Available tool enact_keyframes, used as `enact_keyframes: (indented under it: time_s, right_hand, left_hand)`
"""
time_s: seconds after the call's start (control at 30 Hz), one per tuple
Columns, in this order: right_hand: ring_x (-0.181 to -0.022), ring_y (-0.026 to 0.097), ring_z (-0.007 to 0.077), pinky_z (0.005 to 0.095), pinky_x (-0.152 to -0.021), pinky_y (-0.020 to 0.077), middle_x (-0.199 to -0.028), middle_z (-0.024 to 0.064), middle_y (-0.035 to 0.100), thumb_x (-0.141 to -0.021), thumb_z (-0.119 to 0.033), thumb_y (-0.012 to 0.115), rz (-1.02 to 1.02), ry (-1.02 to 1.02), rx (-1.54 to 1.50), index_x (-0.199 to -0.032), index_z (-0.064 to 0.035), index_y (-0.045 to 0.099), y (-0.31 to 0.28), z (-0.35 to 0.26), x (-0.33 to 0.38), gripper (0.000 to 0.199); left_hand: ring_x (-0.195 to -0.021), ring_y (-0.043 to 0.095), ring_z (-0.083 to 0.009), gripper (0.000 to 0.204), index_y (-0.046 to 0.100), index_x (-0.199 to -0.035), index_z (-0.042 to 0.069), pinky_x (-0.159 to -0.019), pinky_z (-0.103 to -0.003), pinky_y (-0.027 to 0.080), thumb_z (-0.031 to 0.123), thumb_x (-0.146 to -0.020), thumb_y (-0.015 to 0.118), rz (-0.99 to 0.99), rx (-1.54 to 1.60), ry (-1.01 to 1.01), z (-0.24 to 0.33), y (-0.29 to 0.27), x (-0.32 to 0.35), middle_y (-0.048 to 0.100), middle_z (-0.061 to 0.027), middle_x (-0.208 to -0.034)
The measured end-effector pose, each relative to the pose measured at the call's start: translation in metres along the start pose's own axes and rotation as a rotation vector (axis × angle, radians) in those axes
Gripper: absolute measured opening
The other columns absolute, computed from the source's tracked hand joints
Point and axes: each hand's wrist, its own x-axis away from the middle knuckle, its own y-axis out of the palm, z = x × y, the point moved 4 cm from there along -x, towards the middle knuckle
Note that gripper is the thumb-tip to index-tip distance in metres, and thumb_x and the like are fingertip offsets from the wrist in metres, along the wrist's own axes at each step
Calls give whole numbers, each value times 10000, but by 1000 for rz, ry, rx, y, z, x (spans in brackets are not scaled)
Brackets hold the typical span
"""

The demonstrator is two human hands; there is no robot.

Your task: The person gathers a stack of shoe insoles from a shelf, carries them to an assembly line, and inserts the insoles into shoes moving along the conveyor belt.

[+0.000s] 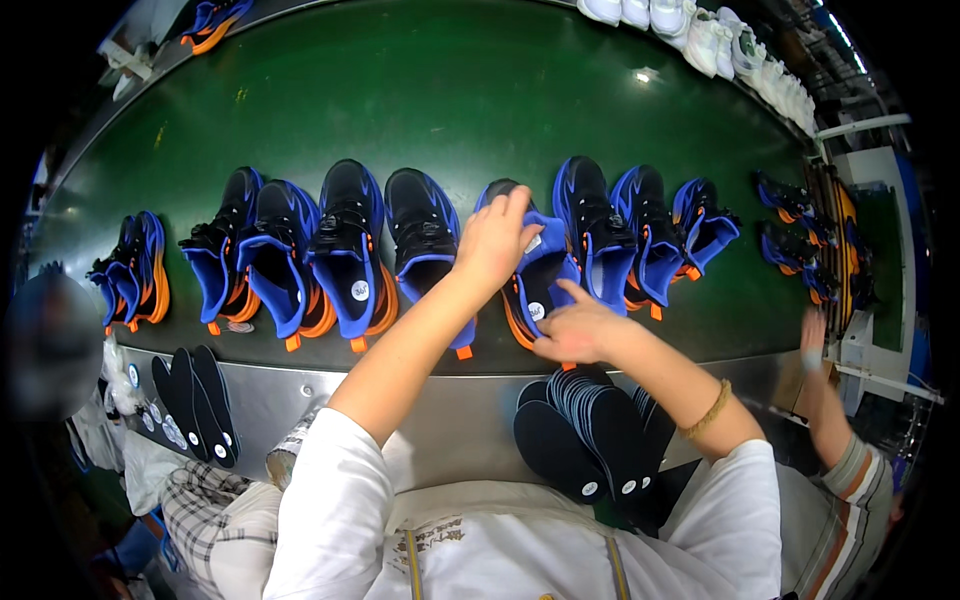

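A black and blue sneaker (546,284) with an orange sole sits on the green work surface (480,90), toe pointing away from me. My left hand (495,240) grips its blue tongue near the laces, covering much of the upper. At the heel, my right hand (580,328) holds the collar, with the index finger by the opening and the thumb low on the back. Inside the shoe shows a dark insole with a round white sticker. Matching sneakers stand close on both sides, one to the left (420,215) and one to the right (592,225).
Stacks of black insoles (610,430) rest at the metal edge (440,420) before me; more insoles (205,400) lie left. White shoes (700,40) line the far right. A co-worker's arm (825,400) reaches in at right, near more sneakers (790,245). Another person sits left.
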Motion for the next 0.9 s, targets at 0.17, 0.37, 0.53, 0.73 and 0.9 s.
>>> enact_keyframes:
  time_s: [0.17, 0.37, 0.53, 0.73, 0.9]
  right_hand:
    - [-922, 557, 283, 472, -1044, 147, -841, 184, 600, -793, -293, 433, 350, 90, -121, -894, 58, 574, 18, -2, 12, 391]
    - [-878, 473, 257, 401, -815, 332, -886, 74, 488, -729, -146, 619, 927, 120, -185, -880, -54, 598, 51, -21, 76, 178]
    - [-849, 502, 265, 363, -711, 441, -906, 94, 478, -736, -102, 606, 823, 181, -419, -913, -58, 590, 71, -22, 78, 183]
    - [-827, 532, 274, 338, -710, 456, -966, 118, 488, -753, -92, 608, 1000, 18, -534, -959, -28, 583, 34, -26, 60, 217]
    - [-881, 544, 308, 367, -745, 447, -947, 148, 555, -748, -91, 571, 1409, 167, -432, -973, -11, 553, 29, 37, 121, 239]
  left_hand:
    - [-722, 548, -277, 292, 479, -912, 67, -608, -378, 430, 187, -702, 641, -97, -378, 330, 31, 12, -2, 493, -108, -772]
    - [-711, 545, -273, 274, 483, -845, 54, -605, -375, 424, 191, -685, 657, -261, -423, 315, 34, 5, 18, 478, -102, -800]
    - [-696, 532, -245, 172, 477, -843, 58, -607, -366, 407, 138, -723, 570, -267, -512, 420, 46, 0, 34, 471, -88, -789]
    - [-698, 551, -330, 138, 489, -839, 16, -628, -394, 437, 145, -791, 495, -400, -397, 239, 15, -10, -3, 543, -147, -776]
    - [-509, 425, -147, 238, 488, -780, 12, -489, -280, 362, 226, -871, 436, -319, 464, -385, 18, -50, -13, 584, -122, -750]
